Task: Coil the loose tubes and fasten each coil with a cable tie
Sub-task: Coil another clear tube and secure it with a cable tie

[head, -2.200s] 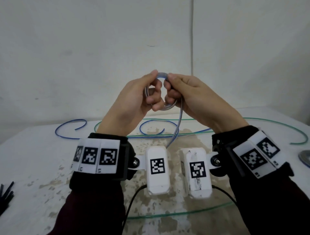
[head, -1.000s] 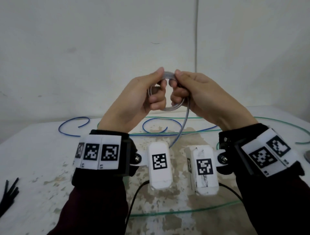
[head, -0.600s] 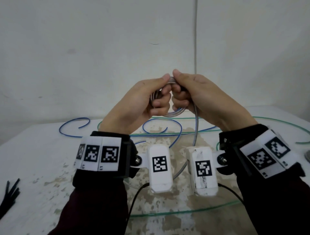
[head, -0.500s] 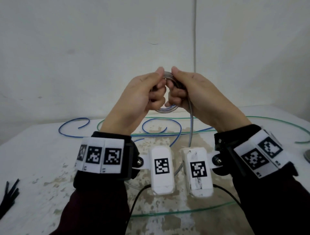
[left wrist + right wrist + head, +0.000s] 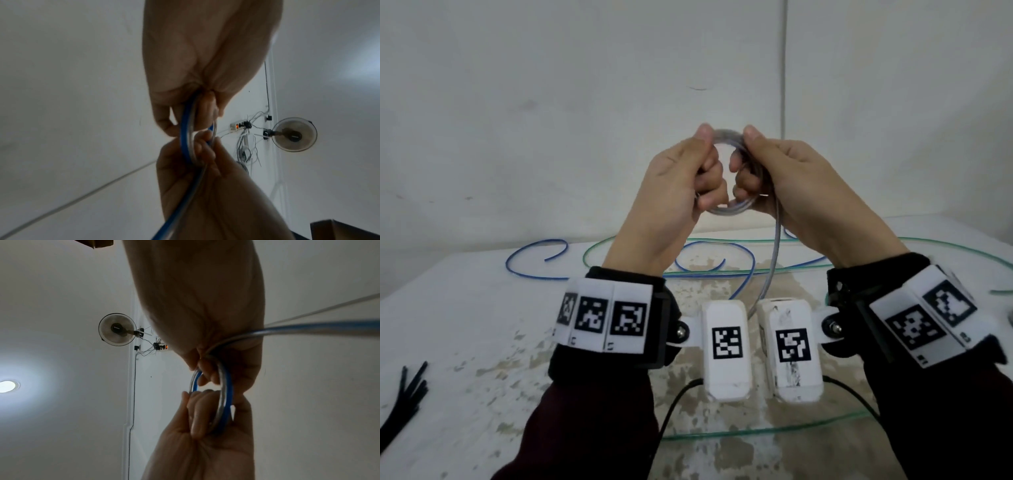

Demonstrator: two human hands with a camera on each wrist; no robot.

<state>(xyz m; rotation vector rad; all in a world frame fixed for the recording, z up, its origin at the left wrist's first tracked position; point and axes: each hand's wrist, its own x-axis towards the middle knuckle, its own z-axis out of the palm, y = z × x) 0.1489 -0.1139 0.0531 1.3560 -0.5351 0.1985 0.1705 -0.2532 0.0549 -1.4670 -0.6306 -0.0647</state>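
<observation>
Head view shows both hands raised above the table (image 5: 465, 308), the left hand (image 5: 671, 192) and right hand (image 5: 791, 185) each curled tight round opposite sides of the small tube coil (image 5: 726, 209). It looks light, springy and slick, so I'd guess it wants pinching across all the turns at once or it will unwind, while its loose tail (image 5: 774, 260) hangs free.

A wall fan (image 5: 294, 134) hangs beside a power strip (image 5: 238, 126).

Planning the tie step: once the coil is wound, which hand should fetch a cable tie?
Probably the left hand: the cable ties lie at the table's left edge, and the right hand can keep the coil.
</observation>
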